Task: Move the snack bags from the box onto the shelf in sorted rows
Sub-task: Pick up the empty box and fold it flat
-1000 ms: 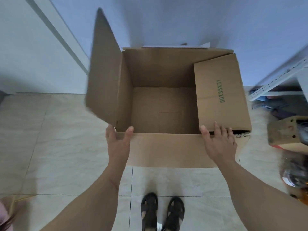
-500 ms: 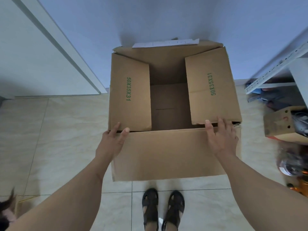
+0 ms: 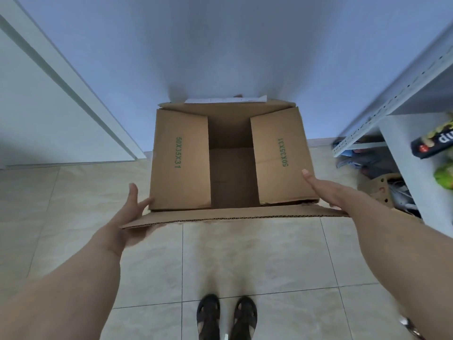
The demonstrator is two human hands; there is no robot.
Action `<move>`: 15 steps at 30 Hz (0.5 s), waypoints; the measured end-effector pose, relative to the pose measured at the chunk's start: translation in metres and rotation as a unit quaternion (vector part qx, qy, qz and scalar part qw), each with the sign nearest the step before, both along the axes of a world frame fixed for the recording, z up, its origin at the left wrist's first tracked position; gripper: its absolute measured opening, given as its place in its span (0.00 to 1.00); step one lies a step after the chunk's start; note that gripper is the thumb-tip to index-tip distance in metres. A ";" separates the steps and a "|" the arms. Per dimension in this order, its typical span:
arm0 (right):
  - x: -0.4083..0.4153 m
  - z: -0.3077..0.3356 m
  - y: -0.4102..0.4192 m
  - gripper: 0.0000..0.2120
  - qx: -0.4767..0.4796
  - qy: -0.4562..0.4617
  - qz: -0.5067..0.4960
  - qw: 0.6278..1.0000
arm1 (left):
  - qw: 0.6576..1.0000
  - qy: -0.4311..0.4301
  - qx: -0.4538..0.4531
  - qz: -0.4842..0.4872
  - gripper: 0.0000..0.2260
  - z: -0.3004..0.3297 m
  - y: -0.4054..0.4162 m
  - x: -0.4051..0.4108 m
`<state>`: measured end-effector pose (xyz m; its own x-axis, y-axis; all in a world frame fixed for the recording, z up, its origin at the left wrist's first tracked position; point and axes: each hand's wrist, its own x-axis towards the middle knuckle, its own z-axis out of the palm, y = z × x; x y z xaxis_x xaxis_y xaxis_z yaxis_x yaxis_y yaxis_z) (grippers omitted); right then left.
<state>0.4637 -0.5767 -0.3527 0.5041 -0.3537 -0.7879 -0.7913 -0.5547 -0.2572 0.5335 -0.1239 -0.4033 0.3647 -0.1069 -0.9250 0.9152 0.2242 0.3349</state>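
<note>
A brown cardboard box [image 3: 180, 163] stands on the tiled floor against the wall. Its left and right flaps, printed 50X35X31, are folded inward. Through the gap between them only bare cardboard bottom shows, no snack bags. The near flap [image 3: 232, 216] is raised about level. My left hand [image 3: 133, 212] supports its left end with straight fingers touching the box's front left corner. My right hand [image 3: 323, 190] lies with straight fingers along the box's right front corner. On the white shelf [image 3: 404, 158] at the right are a black snack bag [image 3: 434, 146] and a green bag [image 3: 444, 177].
A white door frame [image 3: 73, 89] runs along the left. Under the shelf sits a small cardboard box [image 3: 380, 190] among clutter. A white paper [image 3: 225, 99] lies behind the box. My sandalled feet [image 3: 226, 317] stand on the tiles in front of the box.
The left flap has folded in over the box. The near flap has come up from hanging down to about level. Both hands slid outward to the front corners.
</note>
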 end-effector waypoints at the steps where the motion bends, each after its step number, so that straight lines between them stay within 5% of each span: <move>1: 0.008 0.012 -0.002 0.41 0.006 0.005 0.007 1.000 | 0.996 0.010 -0.034 0.079 0.43 0.002 -0.004 -0.002; 6: 0.049 0.041 0.007 0.55 0.046 -0.082 0.031 0.995 | 0.965 -0.004 -0.040 0.259 0.47 0.015 -0.028 -0.002; 11: 0.068 0.040 0.039 0.52 -0.007 -0.167 0.252 0.953 | 0.958 -0.105 0.077 0.255 0.43 0.026 -0.060 0.006; 15: 0.102 0.024 0.033 0.43 -0.153 -0.228 0.290 0.917 | 0.962 -0.093 0.186 0.178 0.48 0.007 -0.077 0.007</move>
